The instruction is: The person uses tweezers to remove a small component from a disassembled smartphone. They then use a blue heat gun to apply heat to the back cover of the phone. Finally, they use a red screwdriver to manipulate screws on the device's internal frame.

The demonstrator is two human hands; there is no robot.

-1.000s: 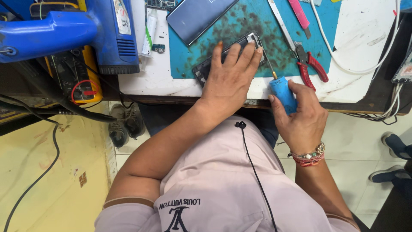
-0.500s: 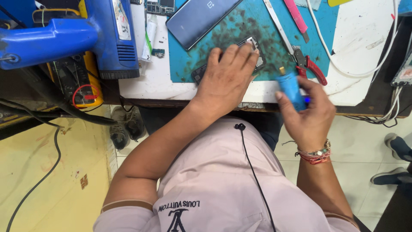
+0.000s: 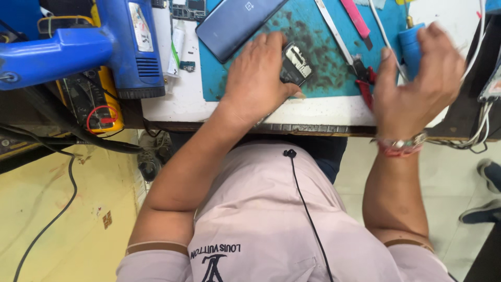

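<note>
My left hand (image 3: 258, 78) lies flat on a small dark opened phone body (image 3: 295, 63), pressing it against the teal work mat (image 3: 318, 78). My right hand (image 3: 417, 83) is raised over the mat's right edge, blurred, fingers curled around a blue-handled screwdriver (image 3: 411, 46) with its tip pointing away from me. A beaded bracelet sits on that wrist. Red-handled cutters (image 3: 365, 78) lie just left of my right hand.
A dark blue phone back (image 3: 237, 23) lies at the mat's top left, with metal tweezers (image 3: 334, 28) and a pink tool (image 3: 356, 18) further right. A blue hot-air gun (image 3: 104, 47) and yellow meter (image 3: 99, 104) stand left. White cables (image 3: 480, 120) hang at the right.
My right hand has lifted from the table's front edge up and to the right, carrying the blue screwdriver over the mat. My left hand stays on the phone body.
</note>
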